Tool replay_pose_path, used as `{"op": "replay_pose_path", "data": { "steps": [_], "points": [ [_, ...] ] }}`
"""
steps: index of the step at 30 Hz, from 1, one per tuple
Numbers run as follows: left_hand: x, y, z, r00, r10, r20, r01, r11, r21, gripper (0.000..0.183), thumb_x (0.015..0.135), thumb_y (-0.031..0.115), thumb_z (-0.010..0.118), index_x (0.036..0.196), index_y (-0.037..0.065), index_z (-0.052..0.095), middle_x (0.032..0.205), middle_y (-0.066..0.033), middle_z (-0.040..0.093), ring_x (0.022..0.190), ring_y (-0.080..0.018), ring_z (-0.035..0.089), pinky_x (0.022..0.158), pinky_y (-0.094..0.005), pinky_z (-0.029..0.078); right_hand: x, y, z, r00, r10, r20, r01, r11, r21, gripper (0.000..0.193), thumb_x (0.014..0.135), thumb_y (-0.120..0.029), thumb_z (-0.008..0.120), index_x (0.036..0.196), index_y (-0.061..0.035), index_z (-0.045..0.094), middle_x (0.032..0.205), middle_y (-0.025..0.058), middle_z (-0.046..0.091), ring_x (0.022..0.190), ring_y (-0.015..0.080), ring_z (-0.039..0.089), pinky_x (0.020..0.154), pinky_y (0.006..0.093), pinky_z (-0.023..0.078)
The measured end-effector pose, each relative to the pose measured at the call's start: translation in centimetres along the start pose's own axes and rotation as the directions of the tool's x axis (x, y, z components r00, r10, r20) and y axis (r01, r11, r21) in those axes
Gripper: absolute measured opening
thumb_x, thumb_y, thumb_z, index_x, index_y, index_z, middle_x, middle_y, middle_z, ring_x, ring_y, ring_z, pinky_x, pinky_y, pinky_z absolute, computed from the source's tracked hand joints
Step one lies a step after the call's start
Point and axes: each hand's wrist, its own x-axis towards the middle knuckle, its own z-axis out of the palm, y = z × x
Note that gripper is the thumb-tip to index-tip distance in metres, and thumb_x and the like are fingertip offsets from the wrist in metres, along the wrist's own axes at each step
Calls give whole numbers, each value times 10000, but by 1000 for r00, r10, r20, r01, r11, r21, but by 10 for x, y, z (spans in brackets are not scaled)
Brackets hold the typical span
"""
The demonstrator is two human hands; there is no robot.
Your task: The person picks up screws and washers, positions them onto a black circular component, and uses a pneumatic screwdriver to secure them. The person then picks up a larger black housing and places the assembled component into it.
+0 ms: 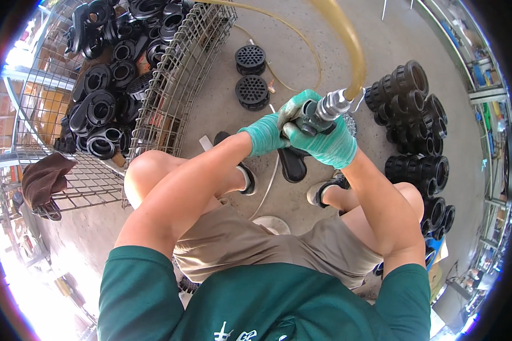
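Note:
Both my hands, in green gloves, are closed together in front of me around a dark air tool (310, 120) with a metal hose coupling (333, 104). My left hand (290, 116) wraps it from the left side, and my right hand (327, 143) grips it from the right and below. A thick yellow air hose (350, 45) rises from the coupling. Beneath the hands, between my feet, a black rounded part (293, 166) shows in part; the gloves hide its upper end and the tool's working end.
At left stands a wire mesh basket (179, 79) heaped with black ring-ended parts (101, 108); a brown cloth (45, 179) hangs on mesh. Two black perforated discs (252, 91) stand ahead on the floor. Stacked black ribbed fittings (401, 85) line the right. A thin hose (310, 42) curves across the floor.

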Motion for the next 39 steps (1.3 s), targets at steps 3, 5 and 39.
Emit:
{"op": "replay_pose_path", "data": {
  "steps": [3, 5, 39],
  "points": [
    [3, 8, 3, 968, -251, -16, 250, 967, -50, 292, 874, 19, 569, 1142, 134, 584, 1139, 14, 553, 1104, -82, 529, 1034, -243, 419, -4, -4, -3, 998, 67, -6, -66, 993, 96, 251, 787, 52, 744, 1003, -39, 654, 947, 23, 651, 870, 135, 597, 827, 297, 511],
    [-1, -2, -4, 972, -234, 3, 232, 964, -128, 300, 875, 28, 559, 1153, 141, 574, 1139, 6, 550, 1120, -87, 528, 1051, -246, 406, -5, -1, -4, 998, 64, 1, -64, 997, 41, 241, 803, 51, 734, 1011, -39, 651, 960, 22, 654, 882, 133, 601, 840, 293, 510],
    [0, 55, 9, 950, -308, 52, 89, 427, 900, 257, 855, 76, 700, 1077, 21, 582, 989, -196, 636, 888, -374, 627, 796, -447, 508, 23, 4, -50, 926, -141, -349, 97, 985, -141, 237, 859, 21, 699, 1074, -63, 645, 934, 4, 677, 824, 81, 625, 731, 244, 533]
  ]
}}
